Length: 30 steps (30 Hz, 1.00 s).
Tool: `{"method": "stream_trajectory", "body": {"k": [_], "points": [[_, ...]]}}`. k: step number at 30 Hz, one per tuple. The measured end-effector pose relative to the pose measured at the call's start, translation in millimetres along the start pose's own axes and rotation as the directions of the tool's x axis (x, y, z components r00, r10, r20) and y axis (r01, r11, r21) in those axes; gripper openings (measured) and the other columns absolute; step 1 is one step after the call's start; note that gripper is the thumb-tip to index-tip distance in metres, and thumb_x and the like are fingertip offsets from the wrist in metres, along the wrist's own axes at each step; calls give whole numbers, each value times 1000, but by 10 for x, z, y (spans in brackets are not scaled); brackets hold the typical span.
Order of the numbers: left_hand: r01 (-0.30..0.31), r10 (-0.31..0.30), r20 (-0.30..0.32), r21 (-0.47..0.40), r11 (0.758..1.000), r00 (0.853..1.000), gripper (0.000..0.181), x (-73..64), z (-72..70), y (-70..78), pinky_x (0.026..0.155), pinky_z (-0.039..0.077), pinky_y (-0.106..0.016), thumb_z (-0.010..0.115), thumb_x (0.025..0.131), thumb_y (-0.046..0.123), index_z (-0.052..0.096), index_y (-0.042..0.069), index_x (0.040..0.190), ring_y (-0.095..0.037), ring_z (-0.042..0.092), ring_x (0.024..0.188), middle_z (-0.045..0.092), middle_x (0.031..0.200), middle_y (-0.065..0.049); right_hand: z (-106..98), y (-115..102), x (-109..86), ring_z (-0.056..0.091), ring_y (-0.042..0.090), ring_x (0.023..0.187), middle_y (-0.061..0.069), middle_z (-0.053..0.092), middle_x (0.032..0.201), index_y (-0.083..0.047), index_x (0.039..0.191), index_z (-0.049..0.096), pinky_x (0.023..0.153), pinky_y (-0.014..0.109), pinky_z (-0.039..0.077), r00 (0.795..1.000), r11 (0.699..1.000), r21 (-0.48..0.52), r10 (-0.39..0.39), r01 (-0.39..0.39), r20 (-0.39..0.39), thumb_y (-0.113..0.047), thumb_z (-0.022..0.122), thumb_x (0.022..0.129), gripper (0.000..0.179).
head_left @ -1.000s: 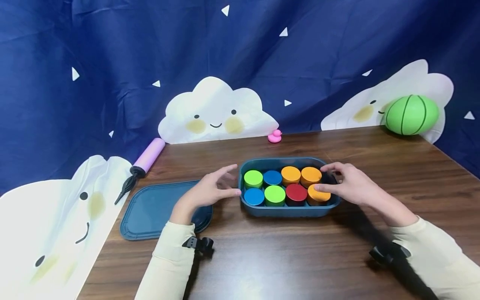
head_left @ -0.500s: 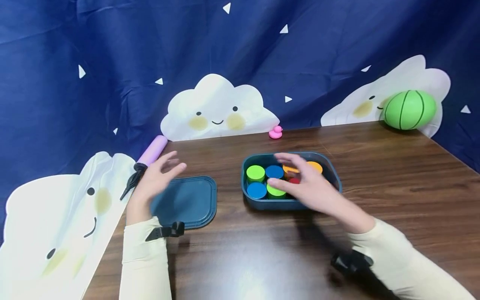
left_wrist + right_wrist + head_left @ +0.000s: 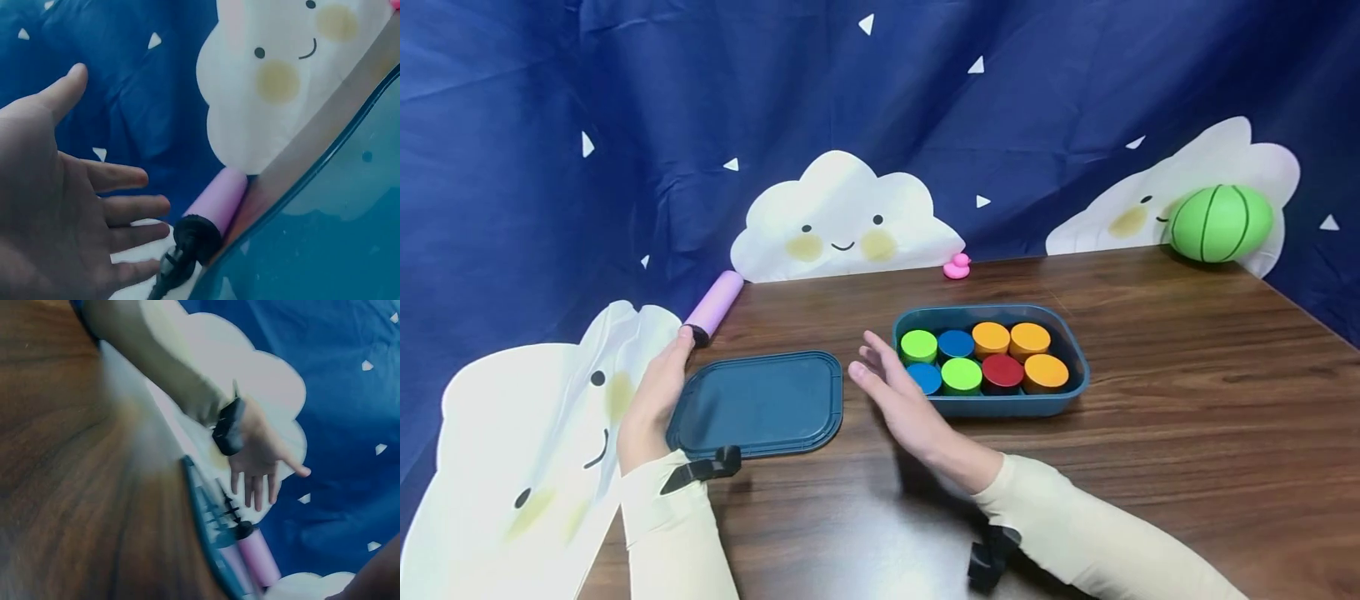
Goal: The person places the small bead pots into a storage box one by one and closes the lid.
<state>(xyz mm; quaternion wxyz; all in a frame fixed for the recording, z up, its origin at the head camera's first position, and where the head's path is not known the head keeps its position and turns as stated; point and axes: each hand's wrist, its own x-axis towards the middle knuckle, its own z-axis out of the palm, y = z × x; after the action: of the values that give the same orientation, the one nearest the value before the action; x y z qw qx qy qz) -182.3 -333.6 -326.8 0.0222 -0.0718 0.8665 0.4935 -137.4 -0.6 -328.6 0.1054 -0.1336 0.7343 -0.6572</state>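
Note:
My left hand (image 3: 655, 400) is beside the left edge of a dark blue rectangular lid (image 3: 760, 404) lying flat on the table. In the left wrist view, its fingers (image 3: 134, 209) are straight and spread, with nothing in the palm. My right hand (image 3: 910, 408), fingers extended, hovers between the lid and a dark blue oblong box (image 3: 1007, 407), overlapping the box's left front corner in the head view. Inside the box stand several short cylinders with coloured tops, among them a red one (image 3: 1002, 372), an orange one (image 3: 1046, 372) and a green one (image 3: 961, 376).
A lilac hand pump (image 3: 715, 304) with a black end lies behind the lid at the table's left edge. At the back are a pink toy duck (image 3: 957, 267) and a green ball (image 3: 1221, 223). A blue cloth (image 3: 880, 92) with cloud prints hangs behind the brown table (image 3: 1187, 358).
Both hands have moved left from the two ends of the box. The left hand has come to the lid's far left edge, and the right hand has crossed over the box towards the lid.

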Motion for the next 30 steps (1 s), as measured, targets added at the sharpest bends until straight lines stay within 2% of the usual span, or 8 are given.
{"method": "stream_trajectory", "body": {"k": [4,8,11,14,17,21,25,30], "points": [[93,-88,63,-70,993,994,90,29,8,-56,127,0,-53,8,101,68,0,1,160,-36,-5,156,1,167,-20,128,177,135,17,28,157,11,18,169,-20,164,11,126,55,13,999,999,20,36,-36,28,-50,40,106,72],[180,-175,60,-95,979,983,94,38,37,-97,126,-3,-55,5,97,72,-4,3,160,-39,-9,155,-7,167,-19,215,366,250,6,27,159,14,5,171,-15,164,-1,127,51,10,995,992,116,47,-57,86,-50,35,106,76],[195,-187,73,-127,972,980,96,31,40,-125,126,-4,-54,3,97,72,-4,1,160,-39,-12,155,-12,167,-19,258,477,305,3,27,159,16,1,170,-10,163,-6,128,48,10,991,973,212,65,-88,114,-48,34,107,78],[197,-190,61,-151,969,980,96,13,16,-144,126,-4,-52,2,96,73,-3,1,160,-38,-11,155,-9,167,-21,284,540,337,3,28,158,16,0,170,-8,162,-7,128,47,8,989,958,265,79,-109,121,-47,34,107,79],[221,-218,38,-217,951,975,96,-5,-10,-156,127,-4,-50,4,96,73,-5,2,160,-37,-11,155,-9,166,-22,298,567,354,4,28,158,14,-3,171,-7,162,-7,128,47,8,988,952,285,75,-110,132,-48,33,107,80],[236,-231,51,-294,926,972,96,7,-25,-183,127,-4,-47,5,97,72,-8,0,159,-37,-12,155,-12,165,-24,321,582,364,4,29,158,12,-6,171,-6,162,-7,128,47,7,989,946,306,65,-104,134,-46,32,107,78],[261,-265,27,-294,920,964,98,19,-19,-223,127,-1,-47,2,96,73,-4,-3,159,-37,-6,155,-4,165,-24,349,590,363,2,29,158,12,-6,171,-6,162,-8,128,46,6,988,935,338,60,-105,140,-46,32,107,78],[281,-288,5,-227,933,958,100,8,2,-226,126,-1,-54,-2,94,74,-1,-2,160,-39,-2,155,7,165,-20,359,603,351,0,28,158,11,-8,171,-6,162,-8,128,45,6,987,911,396,59,-114,148,-48,33,107,80]]}}
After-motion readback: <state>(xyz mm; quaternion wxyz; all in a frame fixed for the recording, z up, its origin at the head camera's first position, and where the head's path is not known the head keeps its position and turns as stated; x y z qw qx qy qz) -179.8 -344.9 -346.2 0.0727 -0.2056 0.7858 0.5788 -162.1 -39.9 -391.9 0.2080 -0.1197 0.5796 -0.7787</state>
